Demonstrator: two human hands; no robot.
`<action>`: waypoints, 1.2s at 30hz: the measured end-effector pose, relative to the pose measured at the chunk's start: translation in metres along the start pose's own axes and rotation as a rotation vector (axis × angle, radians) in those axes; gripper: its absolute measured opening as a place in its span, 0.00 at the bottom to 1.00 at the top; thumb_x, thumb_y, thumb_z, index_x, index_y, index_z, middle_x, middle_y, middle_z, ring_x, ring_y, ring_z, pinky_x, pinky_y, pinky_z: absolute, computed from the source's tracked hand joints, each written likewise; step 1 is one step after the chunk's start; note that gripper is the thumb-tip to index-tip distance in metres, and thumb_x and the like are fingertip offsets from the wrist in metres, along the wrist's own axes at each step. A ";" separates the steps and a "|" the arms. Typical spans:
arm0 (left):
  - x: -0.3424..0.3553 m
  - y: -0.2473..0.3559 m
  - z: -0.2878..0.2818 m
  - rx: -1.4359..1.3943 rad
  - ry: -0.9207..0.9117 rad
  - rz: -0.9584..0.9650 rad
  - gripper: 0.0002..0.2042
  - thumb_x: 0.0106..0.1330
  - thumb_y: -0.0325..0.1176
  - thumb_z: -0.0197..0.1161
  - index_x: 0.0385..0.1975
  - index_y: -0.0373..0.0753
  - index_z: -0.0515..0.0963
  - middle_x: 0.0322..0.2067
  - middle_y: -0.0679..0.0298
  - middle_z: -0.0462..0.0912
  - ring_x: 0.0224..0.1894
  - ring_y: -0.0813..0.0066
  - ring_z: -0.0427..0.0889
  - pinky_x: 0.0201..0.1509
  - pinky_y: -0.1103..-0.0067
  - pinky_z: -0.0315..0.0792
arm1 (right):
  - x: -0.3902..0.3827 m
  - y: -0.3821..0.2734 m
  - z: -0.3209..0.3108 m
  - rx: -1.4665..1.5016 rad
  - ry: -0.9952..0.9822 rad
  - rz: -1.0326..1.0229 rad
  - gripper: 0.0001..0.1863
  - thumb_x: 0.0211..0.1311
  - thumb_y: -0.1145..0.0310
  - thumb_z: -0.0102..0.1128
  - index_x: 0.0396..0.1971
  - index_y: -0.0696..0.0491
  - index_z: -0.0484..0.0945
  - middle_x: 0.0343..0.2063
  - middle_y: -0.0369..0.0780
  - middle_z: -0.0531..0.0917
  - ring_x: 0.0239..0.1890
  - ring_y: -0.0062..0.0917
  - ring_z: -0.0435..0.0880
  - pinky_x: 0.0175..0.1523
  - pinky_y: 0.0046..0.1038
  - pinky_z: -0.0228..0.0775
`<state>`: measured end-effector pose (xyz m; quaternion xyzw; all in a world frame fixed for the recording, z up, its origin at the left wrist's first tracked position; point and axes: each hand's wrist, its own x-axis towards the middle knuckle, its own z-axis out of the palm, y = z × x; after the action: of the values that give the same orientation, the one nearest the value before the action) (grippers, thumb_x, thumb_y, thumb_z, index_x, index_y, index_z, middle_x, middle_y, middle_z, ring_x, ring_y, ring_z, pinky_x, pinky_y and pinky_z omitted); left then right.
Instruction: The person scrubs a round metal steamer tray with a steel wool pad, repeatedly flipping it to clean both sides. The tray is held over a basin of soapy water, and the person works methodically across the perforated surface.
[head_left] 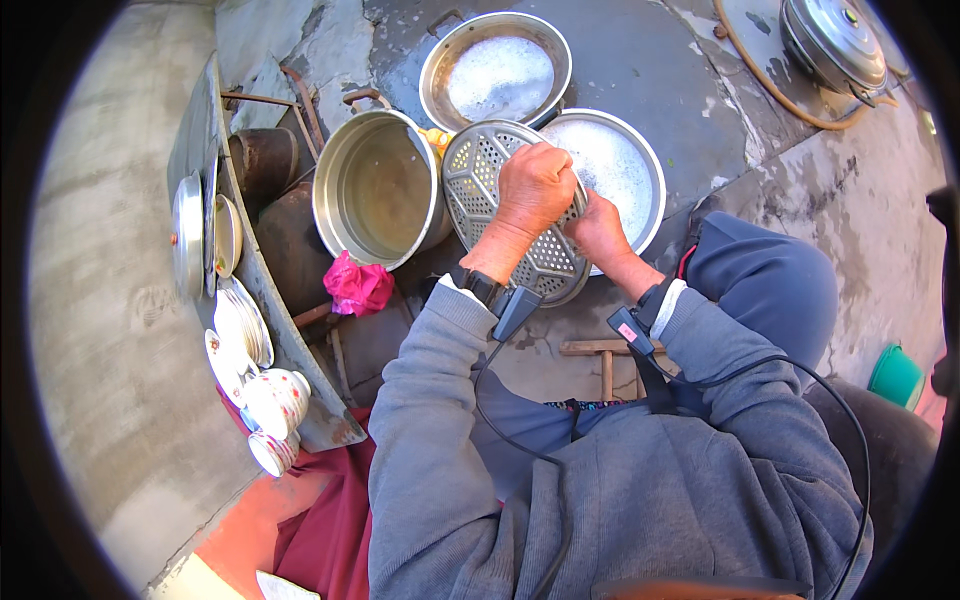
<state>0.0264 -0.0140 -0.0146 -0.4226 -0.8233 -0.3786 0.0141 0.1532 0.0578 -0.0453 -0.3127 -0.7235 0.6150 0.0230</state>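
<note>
- Perforated metal steamer tray (472, 185) is held tilted between the aluminium pot and the near suds basin, its holed face turned up; basin's left edge is overlapped.
- Left hand (537, 185): curled into a tight fist, set against the tray's face near its upper right. Whether anything is gripped inside can't be told.
- Right hand (600, 222): clamped on the tray's right rim; far-side fingers are hidden.
- Aluminium pot (330, 190) is placed left of the tray, part-filled with cloudy liquid.
- Near suds basin (657, 190) and far suds basin (433, 82) are both filled with white foam.
- Crumpled pink item (357, 285) is seen just below the pot; material unclear.
- White plates (243, 320) and patterned bowls (278, 402) are stacked on the grey tabletop (335, 430) at left.
- Lidded metal pot (835, 45) is sited well apart, upper right, beside a hose (755, 85).
</note>
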 end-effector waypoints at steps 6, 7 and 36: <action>-0.005 -0.053 -0.023 0.184 -0.034 -0.312 0.02 0.52 0.26 0.62 0.20 0.39 0.80 0.22 0.58 0.81 0.28 0.55 0.82 0.33 0.65 0.75 | 0.010 0.005 0.001 0.105 -0.047 0.071 0.21 0.48 0.79 0.60 0.47 0.57 0.81 0.35 0.51 0.87 0.42 0.42 0.88 0.49 0.36 0.77; -0.004 -0.056 -0.023 0.151 0.032 -0.248 0.02 0.52 0.26 0.62 0.20 0.39 0.80 0.22 0.58 0.81 0.27 0.55 0.82 0.33 0.65 0.75 | 0.011 0.006 0.002 0.110 -0.040 0.036 0.21 0.48 0.79 0.60 0.46 0.57 0.81 0.35 0.51 0.87 0.42 0.42 0.88 0.49 0.36 0.77; 0.003 -0.046 -0.016 0.000 -0.056 -0.337 0.04 0.53 0.30 0.63 0.20 0.39 0.83 0.25 0.55 0.84 0.27 0.54 0.83 0.33 0.66 0.76 | -0.001 -0.006 -0.001 0.061 -0.042 -0.014 0.19 0.50 0.79 0.60 0.45 0.58 0.82 0.35 0.52 0.87 0.40 0.43 0.88 0.47 0.36 0.76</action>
<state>-0.0124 -0.0383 -0.0301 -0.2893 -0.8825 -0.3637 -0.0728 0.1519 0.0583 -0.0396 -0.2939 -0.7069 0.6430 0.0216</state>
